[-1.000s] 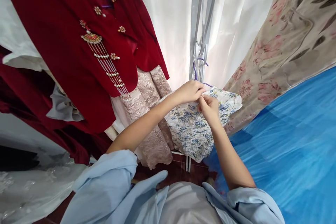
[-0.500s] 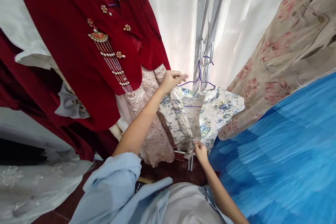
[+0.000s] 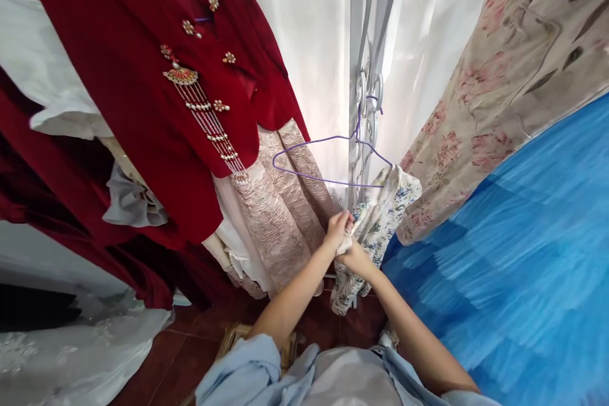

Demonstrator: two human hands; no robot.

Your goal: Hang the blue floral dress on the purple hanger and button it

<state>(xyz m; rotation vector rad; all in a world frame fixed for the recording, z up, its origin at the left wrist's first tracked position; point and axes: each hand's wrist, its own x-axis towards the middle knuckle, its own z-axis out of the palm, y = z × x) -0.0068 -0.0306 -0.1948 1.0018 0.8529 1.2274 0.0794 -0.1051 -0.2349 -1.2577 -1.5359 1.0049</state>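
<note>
- Two-handed, working at the blouse, below the purple hanger.
- Hanging by one shoulder from the hanger's right end; leaving the left end bare in front of the skirt.
- Running lengthwise from that right end, slanting down and leftward toward the floor; lying mostly to the right of the left hand, so sitting nearer the right hand.
- With the left hand, clenching a bunched edge, curling fingers around the cloth.
- With the right hand, touching the same bunch from just below; hiding fingertips behind the cloth, so being unable to tell whether pinching or merely supporting.
</note>
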